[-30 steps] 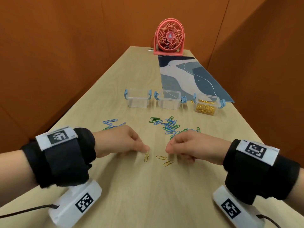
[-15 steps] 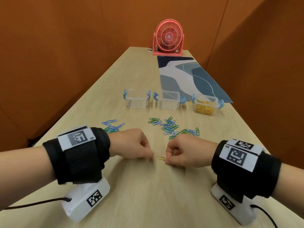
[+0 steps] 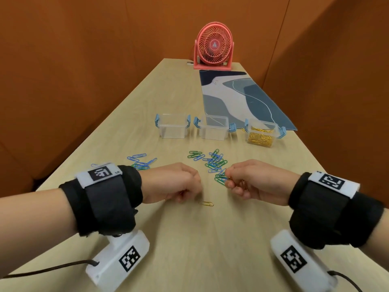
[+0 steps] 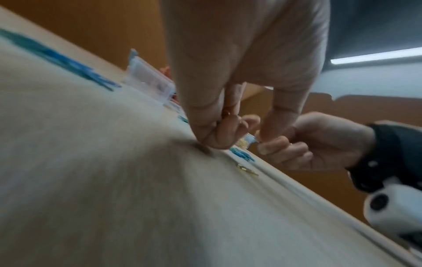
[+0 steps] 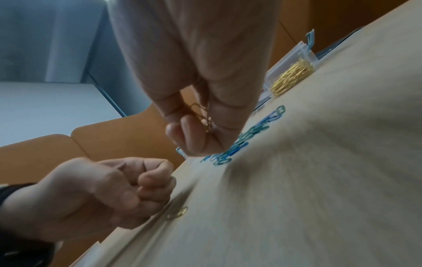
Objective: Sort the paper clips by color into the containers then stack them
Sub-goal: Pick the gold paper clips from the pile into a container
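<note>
Even bright light; wrist views blurred w/ motion, edges warped.

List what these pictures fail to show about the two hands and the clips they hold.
- Left hand: the head view shows only its back; whether the curled fingers hold a clip is hidden. The left wrist view is blurred at the fingertips.
- Right hand: it pinches gold clips, but the fingers hide how many.
- Gold clip on the table: smeared in both wrist views.

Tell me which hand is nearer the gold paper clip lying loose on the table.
Left. The left hand has its fingertips right beside the gold paper clip; the right hand is farther off, beyond it.
</note>
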The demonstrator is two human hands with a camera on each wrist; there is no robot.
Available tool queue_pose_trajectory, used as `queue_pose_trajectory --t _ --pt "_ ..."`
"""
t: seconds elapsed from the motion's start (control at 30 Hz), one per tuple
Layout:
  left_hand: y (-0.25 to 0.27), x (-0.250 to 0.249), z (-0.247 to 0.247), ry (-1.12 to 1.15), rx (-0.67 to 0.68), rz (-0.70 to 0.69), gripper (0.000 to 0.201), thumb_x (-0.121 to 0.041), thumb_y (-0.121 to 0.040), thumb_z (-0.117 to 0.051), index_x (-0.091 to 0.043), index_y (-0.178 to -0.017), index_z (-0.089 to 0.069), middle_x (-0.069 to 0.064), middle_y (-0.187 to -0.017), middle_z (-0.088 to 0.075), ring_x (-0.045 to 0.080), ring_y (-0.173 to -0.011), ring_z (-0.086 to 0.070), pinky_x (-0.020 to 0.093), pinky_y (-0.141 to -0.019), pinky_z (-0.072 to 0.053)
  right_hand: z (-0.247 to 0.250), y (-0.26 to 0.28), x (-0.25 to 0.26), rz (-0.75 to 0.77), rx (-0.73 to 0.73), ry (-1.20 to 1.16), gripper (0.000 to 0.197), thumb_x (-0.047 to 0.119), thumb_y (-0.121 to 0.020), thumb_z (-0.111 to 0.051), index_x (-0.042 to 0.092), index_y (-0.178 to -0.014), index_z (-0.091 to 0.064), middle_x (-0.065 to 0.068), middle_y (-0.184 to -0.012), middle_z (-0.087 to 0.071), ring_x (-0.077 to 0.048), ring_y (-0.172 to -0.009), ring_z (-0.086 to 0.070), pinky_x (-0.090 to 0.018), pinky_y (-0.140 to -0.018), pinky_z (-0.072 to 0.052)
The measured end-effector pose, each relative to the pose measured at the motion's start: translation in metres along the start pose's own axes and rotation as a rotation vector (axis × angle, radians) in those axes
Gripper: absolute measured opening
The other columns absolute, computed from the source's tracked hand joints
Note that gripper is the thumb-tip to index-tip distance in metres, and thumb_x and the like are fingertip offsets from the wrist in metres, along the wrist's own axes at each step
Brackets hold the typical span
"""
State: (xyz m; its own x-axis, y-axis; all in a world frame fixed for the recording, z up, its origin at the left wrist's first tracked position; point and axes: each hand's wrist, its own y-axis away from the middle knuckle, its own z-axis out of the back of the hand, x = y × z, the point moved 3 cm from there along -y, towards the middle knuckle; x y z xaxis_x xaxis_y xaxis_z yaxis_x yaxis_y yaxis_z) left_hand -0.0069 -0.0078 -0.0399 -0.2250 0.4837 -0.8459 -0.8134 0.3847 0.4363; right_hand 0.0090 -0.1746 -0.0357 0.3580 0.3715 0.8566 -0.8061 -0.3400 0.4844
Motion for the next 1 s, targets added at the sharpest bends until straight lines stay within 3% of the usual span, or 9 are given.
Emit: queue_pose_trajectory --t 0.13,0.23,0.43,0.5,0.67,0.77,0.83,0.9,1.0 --pt "-0.003 -0.006 -0.010 -0.464 -0.062 -0.114 0.016 -0.029 -0.072 -0.078 -0.022 -0.080 -0.065 -0.015 -0.047 -0.047 -0.001 -0.047 -0.043 0.011 -0.049 -0.034 0.004 -0.001 -0.004 -0.092 -0.020 -0.002 0.019 0.009 -0.091 -0.038 0.010 -0.076 -0.049 -0.001 -0.060 -0.045 -0.008 -0.041 -0.039 -0.015 -0.035 -0.030" --pt "-0.005 -0.009 -0.014 -0.637 -0.052 -0.159 0.009 -0.028 -0.077 -0.073 -0.022 -0.080 -0.068 -0.015 -0.044 -0.046 -0.001 -0.047 -0.044 0.008 -0.050 -0.033 0.006 0.003 -0.005 -0.137 0.019 -0.062 0.022 0.014 -0.087 -0.035 0.013 -0.067 -0.043 -0.001 -0.056 -0.042 -0.011 -0.041 -0.036 -0.016 -0.035 -0.029" --pt "-0.008 -0.012 -0.020 -0.877 0.030 -0.031 0.018 -0.031 -0.088 -0.053 -0.016 -0.088 -0.063 -0.008 -0.067 -0.053 0.007 -0.059 -0.046 0.014 -0.054 -0.037 0.010 0.004 -0.004 -0.152 -0.035 0.050 0.030 0.019 -0.091 -0.044 0.017 -0.061 -0.037 0.003 -0.052 -0.033 -0.008 -0.038 -0.029 -0.015 -0.036 -0.024" --pt "-0.011 -0.015 -0.020 -0.726 0.030 0.059 0.024 -0.029 -0.089 -0.046 -0.009 -0.086 -0.060 0.000 -0.073 -0.055 0.015 -0.064 -0.049 0.019 -0.053 -0.039 0.018 0.004 -0.001 -0.166 -0.056 0.074 0.027 0.018 -0.091 -0.045 0.016 -0.065 -0.041 0.003 -0.053 -0.033 -0.008 -0.039 -0.030 -0.015 -0.036 -0.024" --pt "-0.042 -0.061 0.003 0.251 -0.028 0.124 0.022 0.000 -0.085 -0.034 -0.011 -0.065 -0.036 0.006 -0.060 -0.045 0.011 -0.038 -0.043 0.011 -0.031 -0.031 0.055 0.003 0.023 -0.169 -0.173 0.037 0.018 0.005 -0.096 -0.036 0.006 -0.084 -0.049 -0.005 -0.067 -0.042 -0.011 -0.053 -0.040 -0.014 -0.036 -0.033" --pt "-0.073 -0.100 0.008 0.321 -0.011 0.078 0.023 0.001 -0.083 -0.029 -0.011 -0.064 -0.034 0.006 -0.053 -0.044 0.010 -0.038 -0.040 0.010 -0.032 -0.024 0.084 -0.008 0.044 -0.113 -0.278 -0.022 0.020 -0.002 -0.096 -0.033 0.004 -0.085 -0.048 -0.007 -0.070 -0.041 -0.012 -0.055 -0.041 -0.012 -0.032 -0.034" --pt "-0.095 -0.122 0.005 0.267 -0.028 0.064 0.020 0.001 -0.084 -0.030 -0.009 -0.068 -0.037 0.005 -0.053 -0.046 0.009 -0.039 -0.041 0.010 -0.033 -0.025 0.102 -0.015 0.056 -0.097 -0.355 -0.049 0.019 -0.005 -0.095 -0.030 0.004 -0.093 -0.046 -0.006 -0.072 -0.042 -0.013 -0.056 -0.041 -0.013 -0.032 -0.035" --pt "-0.117 -0.143 -0.003 0.213 -0.042 0.049 0.018 0.001 -0.085 -0.032 -0.009 -0.072 -0.039 0.005 -0.060 -0.045 0.008 -0.038 -0.044 0.010 -0.033 -0.030 0.119 -0.022 0.065 -0.108 -0.421 -0.045 0.021 -0.003 -0.095 -0.027 0.003 -0.088 -0.046 -0.006 -0.072 -0.040 -0.013 -0.058 -0.041 -0.015 -0.034 -0.038" --pt "-0.152 -0.162 -0.012 0.189 -0.095 -0.002 0.022 0.004 -0.087 -0.035 -0.008 -0.069 -0.041 0.004 -0.063 -0.044 0.008 -0.045 -0.047 0.012 -0.036 -0.038 0.135 -0.033 0.073 -0.139 -0.508 -0.049 0.023 0.000 -0.096 -0.027 0.003 -0.087 -0.048 -0.008 -0.073 -0.042 -0.014 -0.062 -0.043 -0.018 -0.051 -0.046"
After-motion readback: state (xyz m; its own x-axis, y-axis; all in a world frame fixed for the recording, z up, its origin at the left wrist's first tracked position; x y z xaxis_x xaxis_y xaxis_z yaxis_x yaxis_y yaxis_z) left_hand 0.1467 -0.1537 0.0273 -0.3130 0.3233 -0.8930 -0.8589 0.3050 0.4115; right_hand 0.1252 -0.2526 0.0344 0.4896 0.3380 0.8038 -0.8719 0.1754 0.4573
